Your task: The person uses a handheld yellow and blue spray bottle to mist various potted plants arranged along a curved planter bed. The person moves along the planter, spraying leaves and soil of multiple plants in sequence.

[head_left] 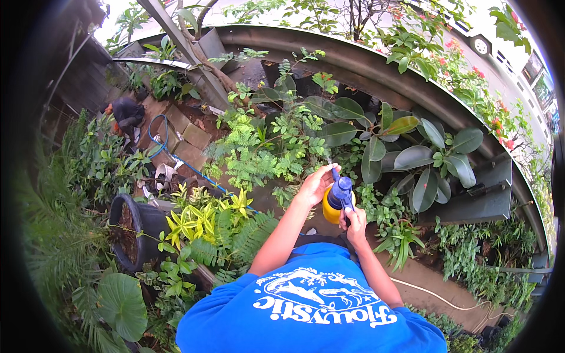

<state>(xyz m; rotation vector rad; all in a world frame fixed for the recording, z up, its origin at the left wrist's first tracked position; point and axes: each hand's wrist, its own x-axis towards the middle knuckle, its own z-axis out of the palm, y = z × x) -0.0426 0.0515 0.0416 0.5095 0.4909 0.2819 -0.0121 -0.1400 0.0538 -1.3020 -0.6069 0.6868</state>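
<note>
A yellow pump sprayer with a dark blue head is held upright in front of my body. My right hand wraps around its blue handle, thumb uppermost. The fingertips of my left hand meet at the tip of the blue nozzle, which points away from me. A faint pale mist shows just beyond those fingertips. Ahead of the nozzle stands a shrub with feathery light green leaves. Beside it grows a rubber plant with broad dark leaves.
A black plant pot lies tilted at left, near yellow-green foliage. A blue hose crosses the paving slabs. Another person bends down at far left. A curved metal rail borders the road. A pale hose runs along the right.
</note>
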